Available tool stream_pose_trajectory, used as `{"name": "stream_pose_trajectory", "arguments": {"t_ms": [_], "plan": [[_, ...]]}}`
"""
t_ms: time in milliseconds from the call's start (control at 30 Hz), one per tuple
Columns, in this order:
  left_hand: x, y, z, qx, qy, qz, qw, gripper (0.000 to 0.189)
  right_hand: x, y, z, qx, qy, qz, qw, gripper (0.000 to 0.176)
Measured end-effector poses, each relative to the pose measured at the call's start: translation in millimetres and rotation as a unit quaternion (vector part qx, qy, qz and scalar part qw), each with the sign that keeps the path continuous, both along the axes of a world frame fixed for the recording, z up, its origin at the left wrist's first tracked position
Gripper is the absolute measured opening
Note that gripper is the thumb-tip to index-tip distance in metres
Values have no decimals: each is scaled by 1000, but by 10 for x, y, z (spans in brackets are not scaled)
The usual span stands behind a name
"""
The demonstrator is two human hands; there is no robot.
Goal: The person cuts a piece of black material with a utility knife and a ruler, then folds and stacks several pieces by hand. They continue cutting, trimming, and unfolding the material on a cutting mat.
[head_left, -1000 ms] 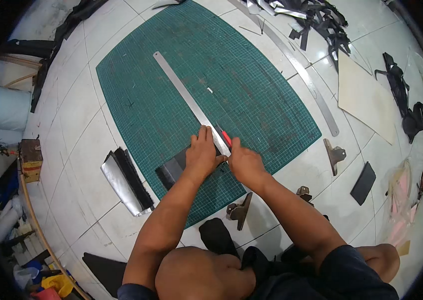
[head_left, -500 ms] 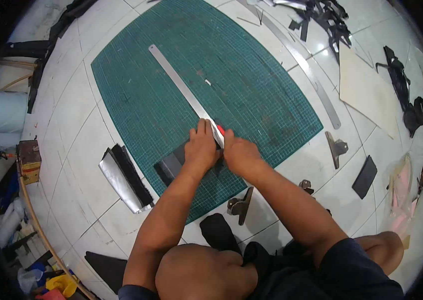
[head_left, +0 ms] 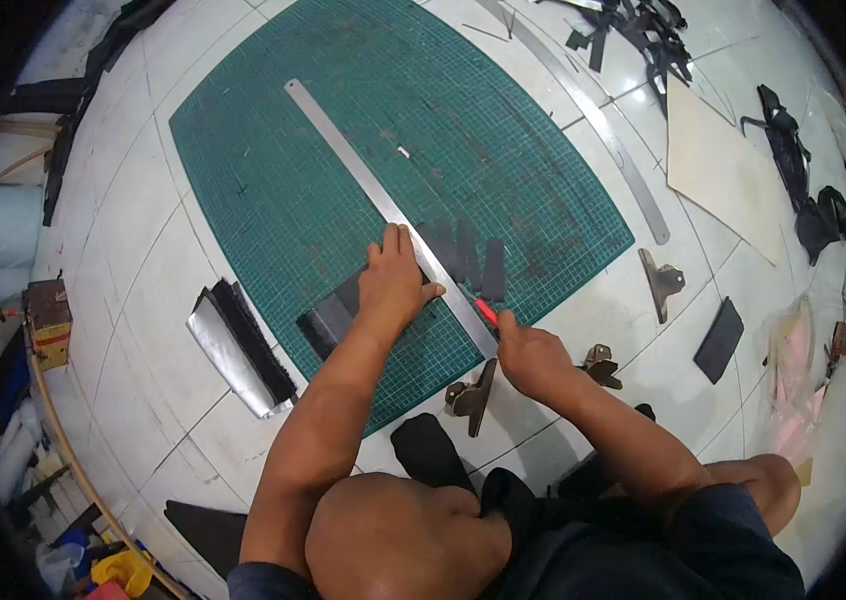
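A long steel ruler (head_left: 343,150) lies diagonally across the green cutting mat (head_left: 273,130). My left hand (head_left: 390,280) presses on the ruler and the dark material (head_left: 328,318) beside it, its fingers spread with the thumb out to the right. In my right hand (head_left: 533,355) is a red cutter (head_left: 486,312), held just right of the ruler near its lower end. Several dark cut strips (head_left: 493,268) lie on the mat right of the ruler.
Metal clips lie at the mat's near edge (head_left: 473,398) and to its right (head_left: 661,284). A second steel ruler (head_left: 633,185), a beige sheet (head_left: 718,160) and a dark rectangular piece (head_left: 719,340) lie at right. A silver-and-black folded piece (head_left: 238,350) is at left.
My right hand has moved down and right with the cutter, away from my left hand. The strips beside the ruler now show. The view has shifted slightly.
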State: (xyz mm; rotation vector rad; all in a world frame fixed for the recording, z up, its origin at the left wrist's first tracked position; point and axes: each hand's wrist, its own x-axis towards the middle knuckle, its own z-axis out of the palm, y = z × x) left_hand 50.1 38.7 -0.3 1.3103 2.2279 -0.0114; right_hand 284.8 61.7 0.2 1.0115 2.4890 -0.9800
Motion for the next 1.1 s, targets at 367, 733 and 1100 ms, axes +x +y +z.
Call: {"name": "stream_pose_trajectory", "arguments": {"t_ms": [367, 733, 1100], "plan": [[-7, -44, -65, 16, 35, -16, 999, 106, -937, 303, -195, 48, 41, -30, 998, 25], [-15, -20, -85, 7, 12, -18, 1000, 105, -1045, 311, -154, 29, 13, -30, 999, 24], [12, 0, -8, -1, 10, 2, 1000, 108, -50, 11, -27, 24, -30, 14, 999, 25]]}}
